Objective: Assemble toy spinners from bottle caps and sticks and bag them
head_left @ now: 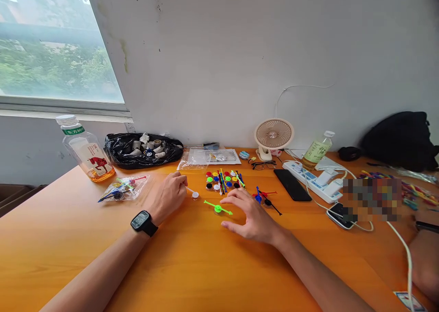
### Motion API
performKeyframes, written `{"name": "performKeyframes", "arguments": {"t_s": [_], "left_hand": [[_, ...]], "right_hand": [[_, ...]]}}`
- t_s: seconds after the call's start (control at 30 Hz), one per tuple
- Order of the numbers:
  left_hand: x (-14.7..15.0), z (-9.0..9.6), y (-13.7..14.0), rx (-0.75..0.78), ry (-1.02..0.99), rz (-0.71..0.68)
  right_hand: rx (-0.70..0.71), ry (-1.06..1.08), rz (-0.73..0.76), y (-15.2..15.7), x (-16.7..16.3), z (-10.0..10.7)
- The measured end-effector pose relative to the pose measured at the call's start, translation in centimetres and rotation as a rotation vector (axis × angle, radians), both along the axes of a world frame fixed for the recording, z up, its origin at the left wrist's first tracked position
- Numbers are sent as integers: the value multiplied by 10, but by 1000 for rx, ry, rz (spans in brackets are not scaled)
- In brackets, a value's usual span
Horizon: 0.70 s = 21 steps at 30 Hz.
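Note:
My left hand (168, 195), with a black watch on its wrist, has its fingers curled closed at one end of a white arrow spinner (195, 195). The far part of that spinner, with its round hub, rests on the table. To its right lies a bright green arrow spinner (218, 208) on a round base. Beside it is my right hand (248, 216), its thumb and fingers spread apart around the green arrow's tip, gripping nothing. Behind both hands sit rows of coloured round bases (215, 180) and a bunch of coloured arrows (223, 182). Blue, red and black spinners (264, 197) lie right of my right hand.
At left are a clear bag of spinners (125, 187), a tea bottle (87, 152) and a black plastic bag (113, 149). A small fan (274, 133), glasses (263, 164), phone (292, 185), power strip (308, 181) and cables line the back and right. Part of another person shows far right.

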<state>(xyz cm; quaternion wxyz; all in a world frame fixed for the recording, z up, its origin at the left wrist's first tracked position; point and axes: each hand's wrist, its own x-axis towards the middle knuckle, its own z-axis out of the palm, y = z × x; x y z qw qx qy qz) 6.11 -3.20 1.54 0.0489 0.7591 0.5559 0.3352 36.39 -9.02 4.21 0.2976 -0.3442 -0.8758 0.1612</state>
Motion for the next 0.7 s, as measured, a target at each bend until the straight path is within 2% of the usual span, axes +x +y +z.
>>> {"name": "performKeyframes", "arguments": {"t_s": [0.37,0.53,0.7], "left_hand": [[4,-5,-3,-69,-29,-55],[13,-3,-11,-88,-69,-94],[26,1,-21,-104,-90,-158]], "right_hand": [[-104,-192,170,-4,0,-3],[-62,-140,85,-3,-2,-3],[78,-212,-96,6,2,-4]]}}
